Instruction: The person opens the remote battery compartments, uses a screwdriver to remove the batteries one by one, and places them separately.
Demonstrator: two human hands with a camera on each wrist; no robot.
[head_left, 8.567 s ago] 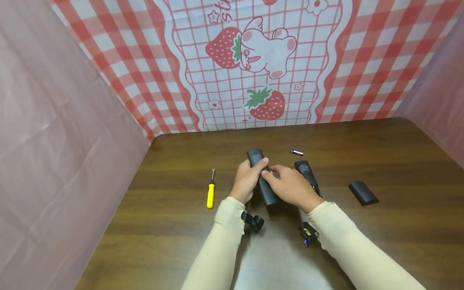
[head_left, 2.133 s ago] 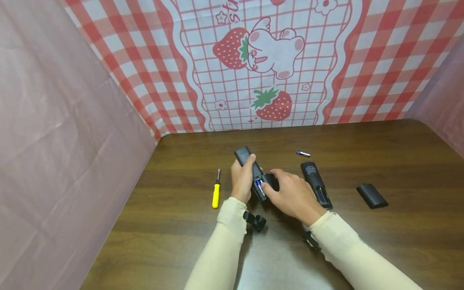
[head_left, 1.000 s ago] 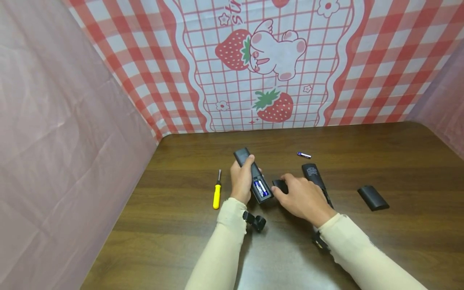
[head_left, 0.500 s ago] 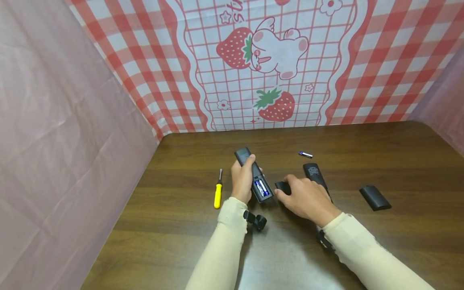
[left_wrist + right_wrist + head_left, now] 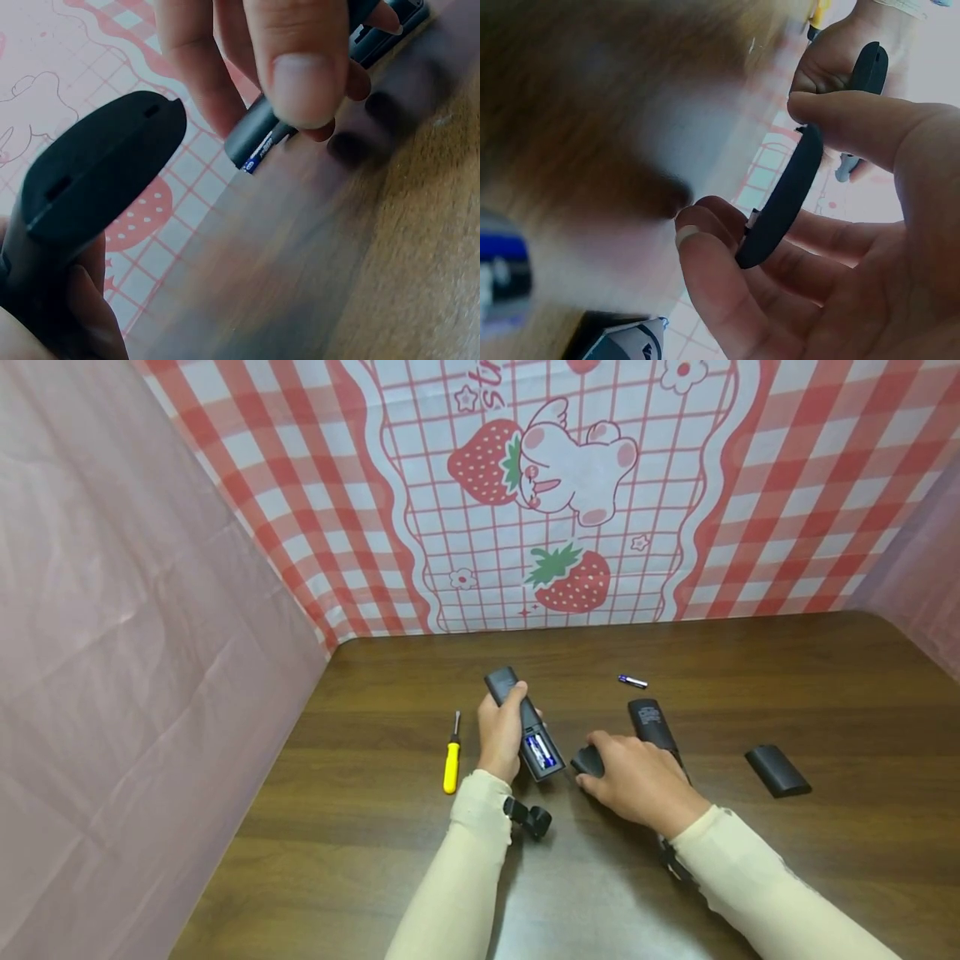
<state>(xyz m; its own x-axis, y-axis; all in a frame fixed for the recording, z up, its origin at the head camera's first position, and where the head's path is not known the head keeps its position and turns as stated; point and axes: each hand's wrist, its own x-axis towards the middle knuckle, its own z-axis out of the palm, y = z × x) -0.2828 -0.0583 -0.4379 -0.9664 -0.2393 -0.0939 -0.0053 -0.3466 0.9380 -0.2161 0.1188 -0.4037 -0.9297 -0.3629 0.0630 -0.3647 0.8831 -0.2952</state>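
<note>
Spreading across the whole lower view, a dark wooden table, walled at the back by a red checked cloth printed with strawberries and a rabbit, and at the left by a plain pink sheet. Gripped near the middle of the table by the left hand, fingers curled round its body, a black remote, lifted and tilted, back side up, battery bay uncovered and two batteries showing in it. Held just to the right of that remote and low over the wood by the right hand, a black battery cover, pinched on edge between thumb and fingertips, as seen plainly from the right wrist. Lying flat behind the right hand, partly hidden by it, a second remote. Resting well apart to the right, another black cover. Set left of the left hand, a yellow-handled screwdriver, tip toward the back cloth. Left alone beyond the second remote, a single loose battery.
</note>
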